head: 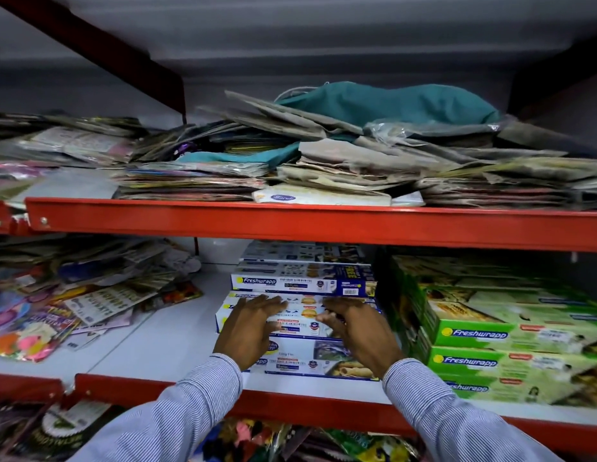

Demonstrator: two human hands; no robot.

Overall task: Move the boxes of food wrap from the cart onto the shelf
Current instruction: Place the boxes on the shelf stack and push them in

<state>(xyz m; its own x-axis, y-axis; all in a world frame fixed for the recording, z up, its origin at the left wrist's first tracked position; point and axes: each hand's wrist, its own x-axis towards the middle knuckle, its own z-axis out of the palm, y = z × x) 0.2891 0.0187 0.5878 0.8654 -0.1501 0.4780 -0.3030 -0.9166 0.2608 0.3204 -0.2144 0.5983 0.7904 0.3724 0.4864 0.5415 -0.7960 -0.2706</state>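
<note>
Blue and white Freshwrapp foil boxes are stacked in the middle of the white shelf. The upper stack stands further back. A front box lies on lower boxes near the shelf's front edge. My left hand lies flat on the left half of the front box, fingers spread. My right hand rests on its right half, fingers bent over the top. Neither hand grips around the box. The cart is out of view.
Green Freshwrapp boxes are stacked right beside the blue ones. Colourful packets lie heaped at the shelf's left. A red beam overhead carries piles of flat paper bags. Bare white shelf lies between the packets and the blue boxes.
</note>
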